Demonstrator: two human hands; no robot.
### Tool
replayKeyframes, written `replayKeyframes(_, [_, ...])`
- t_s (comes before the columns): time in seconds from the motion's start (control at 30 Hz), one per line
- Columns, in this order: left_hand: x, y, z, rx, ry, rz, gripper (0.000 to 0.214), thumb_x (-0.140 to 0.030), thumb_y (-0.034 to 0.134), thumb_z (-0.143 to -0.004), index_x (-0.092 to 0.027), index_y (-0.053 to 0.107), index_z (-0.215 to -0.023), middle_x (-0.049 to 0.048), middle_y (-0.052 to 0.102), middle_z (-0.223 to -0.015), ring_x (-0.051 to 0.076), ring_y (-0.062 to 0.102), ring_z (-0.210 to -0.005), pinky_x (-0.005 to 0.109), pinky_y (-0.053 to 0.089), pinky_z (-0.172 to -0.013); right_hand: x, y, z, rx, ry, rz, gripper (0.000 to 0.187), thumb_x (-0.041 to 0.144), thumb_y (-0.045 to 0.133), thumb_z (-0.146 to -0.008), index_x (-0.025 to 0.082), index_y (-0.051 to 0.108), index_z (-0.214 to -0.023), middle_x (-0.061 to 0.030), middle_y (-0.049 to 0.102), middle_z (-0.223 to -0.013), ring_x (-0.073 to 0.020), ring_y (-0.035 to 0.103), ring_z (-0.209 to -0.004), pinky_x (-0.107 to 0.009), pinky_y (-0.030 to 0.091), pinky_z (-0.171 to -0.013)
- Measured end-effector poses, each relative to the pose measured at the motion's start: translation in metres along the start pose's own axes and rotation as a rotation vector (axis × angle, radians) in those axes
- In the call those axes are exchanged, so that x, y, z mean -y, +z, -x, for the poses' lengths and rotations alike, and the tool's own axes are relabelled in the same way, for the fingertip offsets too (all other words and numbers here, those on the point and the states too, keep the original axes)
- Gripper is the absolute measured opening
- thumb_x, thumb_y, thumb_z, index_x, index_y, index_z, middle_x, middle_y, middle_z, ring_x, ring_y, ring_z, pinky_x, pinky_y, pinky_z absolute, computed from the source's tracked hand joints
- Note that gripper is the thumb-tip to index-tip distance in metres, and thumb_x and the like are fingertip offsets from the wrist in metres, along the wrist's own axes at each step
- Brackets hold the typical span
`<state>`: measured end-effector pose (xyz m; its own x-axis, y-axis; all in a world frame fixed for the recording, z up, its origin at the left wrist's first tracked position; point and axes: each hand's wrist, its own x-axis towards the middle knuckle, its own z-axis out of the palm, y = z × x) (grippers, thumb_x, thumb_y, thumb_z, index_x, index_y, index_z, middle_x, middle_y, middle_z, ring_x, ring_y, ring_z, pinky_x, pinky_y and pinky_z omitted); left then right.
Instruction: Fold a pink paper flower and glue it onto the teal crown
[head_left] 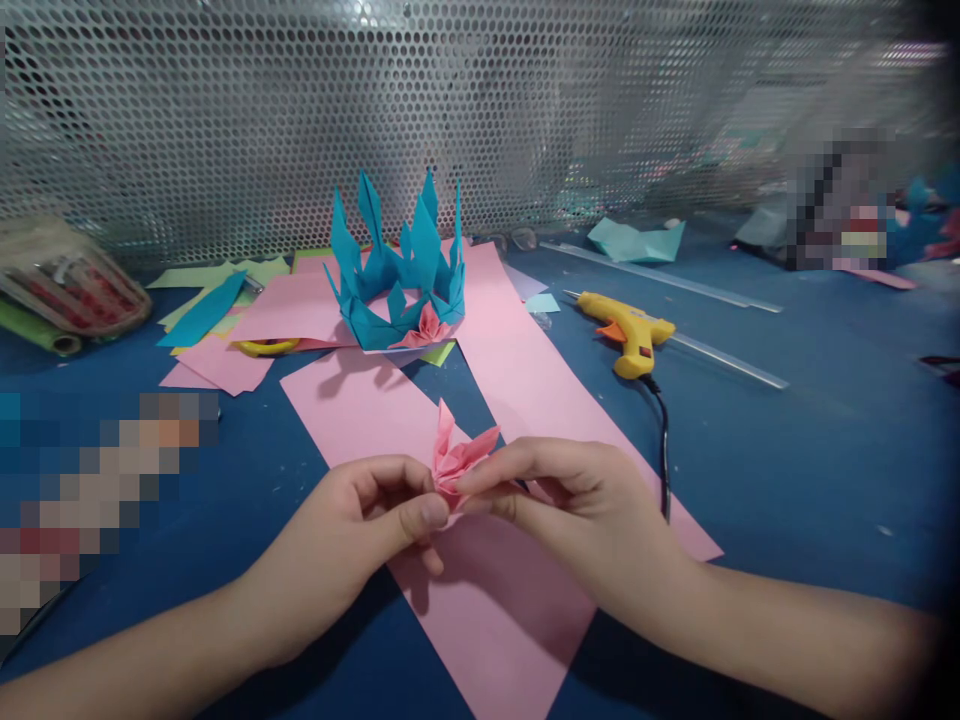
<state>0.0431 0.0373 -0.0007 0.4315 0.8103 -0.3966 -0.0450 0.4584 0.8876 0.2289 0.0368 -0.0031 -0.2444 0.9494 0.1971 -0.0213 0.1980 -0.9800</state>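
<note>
Between my two hands is a small pink folded paper flower [459,458] with pointed petals standing up. My left hand [382,515] pinches its lower left side between thumb and fingers. From the right, my right hand [566,495] grips its base with thumb and fingertips, which hide part of the folds. Beneath both hands lie long pink paper strips [510,580]. Beyond them stands a blue folded paper crown [375,290] with tall points, and a similar pink flower [427,328] sits on its front.
A yellow glue gun [634,330] lies to the right, its black cord running toward me. Clear glue sticks [667,275] are near it. Paper scraps [217,365] and yellow-handled scissors [270,347] lie left. A plastic jar [71,280] stands far left, before a perforated metal panel [480,130].
</note>
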Motion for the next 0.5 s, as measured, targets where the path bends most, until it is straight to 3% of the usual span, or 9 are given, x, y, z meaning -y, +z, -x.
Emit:
replayKeyframes(0.13, [0.001, 0.002, 0.001, -0.014, 0.019, -0.006, 0.031, -0.045, 0.078, -0.073, -0.017, 0.065, -0.072, -0.0037, 0.061, -0.056, 0.011, 0.06, -0.046, 0.023, 0.055, -0.049, 0.0, 0.0, 0.0, -0.005, -0.024, 0.007, 0.016, 0.01, 0.074, -0.075, 0.025, 0.077, -0.076, 0.0018, 0.076, -0.074, -0.0136, 0.073, -0.07, -0.02, 0.061, -0.066])
replayKeyframes(0.2, [0.001, 0.004, 0.005, -0.077, 0.068, -0.026, 0.025, -0.04, 0.077, -0.076, -0.019, 0.063, -0.071, -0.005, 0.06, -0.055, 0.01, 0.059, -0.047, 0.021, 0.053, -0.049, 0.0, 0.0, 0.0, -0.004, -0.055, 0.029, 0.015, 0.01, 0.075, -0.075, 0.025, 0.077, -0.078, 0.0018, 0.077, -0.074, -0.0133, 0.073, -0.069, -0.02, 0.061, -0.065])
replayKeyframes(0.37, [0.004, 0.006, 0.015, -0.356, 0.507, -0.451, 0.01, -0.022, 0.076, -0.074, -0.027, 0.07, -0.068, -0.0042, 0.064, -0.068, 0.01, 0.06, -0.061, 0.017, 0.048, -0.054, -0.002, -0.002, 0.003, 0.022, -0.139, 0.105, 0.015, 0.012, 0.075, -0.078, 0.025, 0.076, -0.086, 0.0017, 0.078, -0.081, -0.0126, 0.073, -0.072, -0.019, 0.06, -0.068])
replayKeyframes(0.5, [0.005, 0.007, 0.016, -0.366, 0.609, -0.636, 0.009, -0.022, 0.076, -0.074, -0.032, 0.076, -0.073, -0.0025, 0.069, -0.07, 0.013, 0.063, -0.062, 0.021, 0.05, -0.056, -0.001, -0.004, 0.007, 0.059, -0.192, 0.15, 0.015, 0.011, 0.072, -0.08, 0.024, 0.075, -0.089, 0.0015, 0.077, -0.082, -0.0111, 0.073, -0.073, -0.017, 0.059, -0.067])
